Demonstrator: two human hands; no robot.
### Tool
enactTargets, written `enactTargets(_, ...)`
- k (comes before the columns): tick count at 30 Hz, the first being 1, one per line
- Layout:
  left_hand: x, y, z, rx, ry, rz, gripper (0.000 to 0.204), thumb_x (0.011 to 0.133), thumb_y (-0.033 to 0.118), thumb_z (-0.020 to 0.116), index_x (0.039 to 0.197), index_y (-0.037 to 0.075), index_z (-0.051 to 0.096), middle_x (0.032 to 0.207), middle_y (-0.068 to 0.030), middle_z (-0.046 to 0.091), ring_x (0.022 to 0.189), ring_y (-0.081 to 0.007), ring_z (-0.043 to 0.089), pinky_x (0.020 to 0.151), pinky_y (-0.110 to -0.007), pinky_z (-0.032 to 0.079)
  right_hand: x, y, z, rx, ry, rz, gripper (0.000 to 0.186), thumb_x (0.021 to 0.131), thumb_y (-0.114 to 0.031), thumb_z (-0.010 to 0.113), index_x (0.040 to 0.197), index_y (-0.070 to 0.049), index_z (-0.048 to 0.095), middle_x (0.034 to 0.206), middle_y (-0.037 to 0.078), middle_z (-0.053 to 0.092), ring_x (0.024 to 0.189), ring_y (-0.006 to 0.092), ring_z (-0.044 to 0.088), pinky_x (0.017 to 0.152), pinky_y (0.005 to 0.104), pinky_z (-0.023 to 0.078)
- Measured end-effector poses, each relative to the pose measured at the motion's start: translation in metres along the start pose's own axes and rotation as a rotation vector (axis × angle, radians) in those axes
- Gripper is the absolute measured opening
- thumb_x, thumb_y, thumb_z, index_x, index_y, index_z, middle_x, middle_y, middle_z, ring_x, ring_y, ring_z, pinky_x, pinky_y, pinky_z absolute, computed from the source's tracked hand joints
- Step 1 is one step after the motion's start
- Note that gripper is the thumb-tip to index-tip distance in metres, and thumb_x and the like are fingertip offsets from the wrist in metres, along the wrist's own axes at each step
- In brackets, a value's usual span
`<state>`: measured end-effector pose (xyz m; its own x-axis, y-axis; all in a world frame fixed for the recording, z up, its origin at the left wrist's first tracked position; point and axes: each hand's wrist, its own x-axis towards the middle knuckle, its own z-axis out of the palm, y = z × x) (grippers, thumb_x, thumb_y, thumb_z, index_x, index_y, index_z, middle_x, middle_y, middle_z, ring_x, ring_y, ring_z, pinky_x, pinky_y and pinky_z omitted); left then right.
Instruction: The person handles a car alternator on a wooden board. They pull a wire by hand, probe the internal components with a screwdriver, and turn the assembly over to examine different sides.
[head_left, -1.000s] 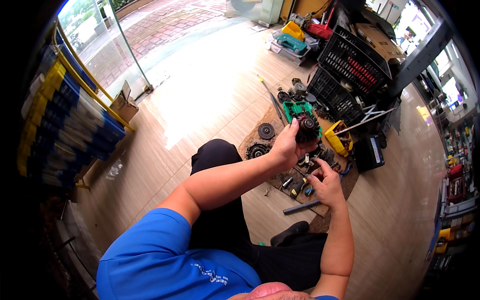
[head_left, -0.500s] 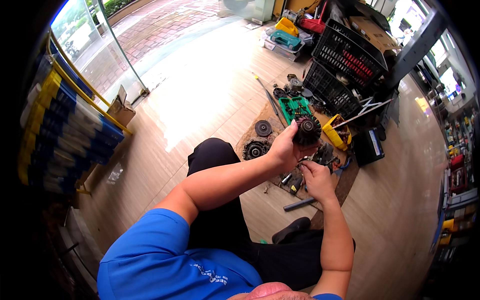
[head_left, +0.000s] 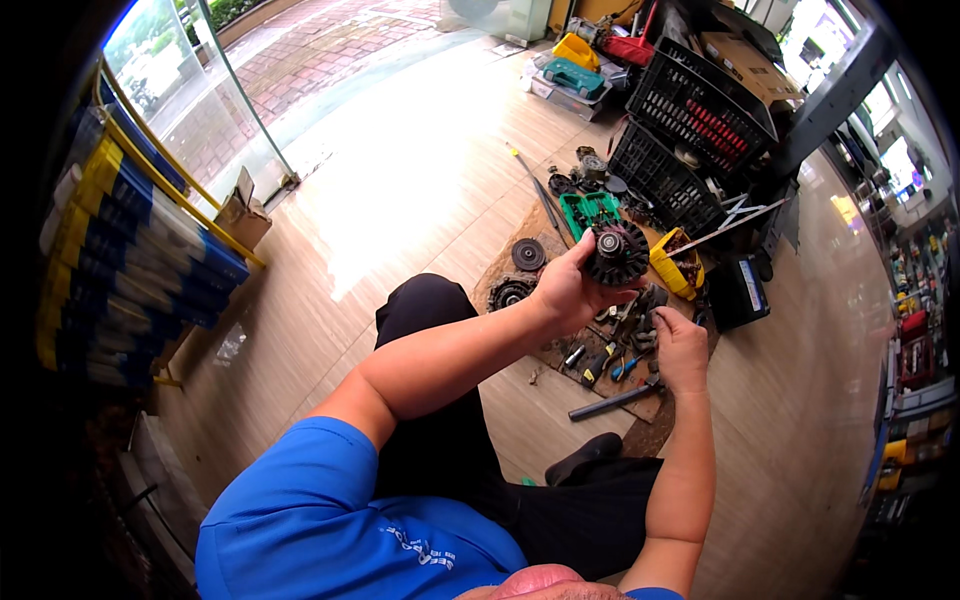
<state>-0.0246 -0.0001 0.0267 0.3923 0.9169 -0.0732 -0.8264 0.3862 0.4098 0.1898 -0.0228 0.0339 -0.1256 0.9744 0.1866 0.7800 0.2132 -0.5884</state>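
Observation:
My left hand [head_left: 574, 292] grips a dark finned rotor [head_left: 620, 256], raised over a dirty cardboard mat [head_left: 506, 251] strewn with parts. My right hand [head_left: 683, 348], fingers pinched, is below and right of the rotor, over metal pieces; whatever it may hold is too small to make out. On the mat lie a pulley [head_left: 528, 254], a round geared housing [head_left: 507, 292], an open green socket case [head_left: 588, 214], a blue-handled tool [head_left: 624, 368] and a grey metal bar [head_left: 600, 408]. An open yellow case [head_left: 676, 268] sits beside the rotor.
Black crates [head_left: 665, 178] are piled at the upper right beside a grey post. A black battery [head_left: 737, 300] stands below them. A yellow rack of blue-wrapped goods [head_left: 130, 250] and a cardboard box [head_left: 243, 215] are at the left, near a glass door [head_left: 210, 90].
My right hand has shifted right and slightly up, away from beneath the left hand. The rotor has turned a little in my left hand, its hub facing more toward the camera.

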Motion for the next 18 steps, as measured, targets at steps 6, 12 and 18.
enactTargets(6,0.0,0.002,-0.004,-0.002,-0.054,-0.073,0.059,0.101,0.053,0.024,0.131,0.009,0.049,0.122,-0.0189,0.061,0.108,-0.0382,0.061,0.095,-0.049,0.047,0.005,0.006,-0.018,-0.049,0.124,-0.059,0.016,0.089,-0.017,0.063,0.1,-0.007,0.069,0.082,0.02,0.065,0.078,0.036,0.065,0.065,0.0388,0.05)
enactTargets(12,-0.001,0.0,0.001,0.059,-0.034,-0.149,0.058,0.101,0.052,0.025,0.131,0.01,0.05,0.12,-0.0165,0.062,0.105,-0.0386,0.062,0.093,-0.05,0.047,0.003,0.016,-0.01,-0.026,0.046,0.024,0.016,0.089,-0.019,0.062,0.1,-0.008,0.067,0.079,0.019,0.065,0.077,0.0359,0.065,0.065,0.0394,0.05)
enactTargets(18,0.001,-0.005,-0.002,0.107,-0.005,-0.176,0.055,0.101,0.049,0.026,0.13,0.01,0.051,0.121,-0.0154,0.061,0.102,-0.035,0.063,0.088,-0.048,0.051,-0.004,0.006,0.005,0.102,-0.077,0.008,0.026,0.085,-0.014,0.065,0.11,-0.006,0.062,0.079,0.017,0.066,0.073,0.0309,0.067,0.066,0.0374,0.05)
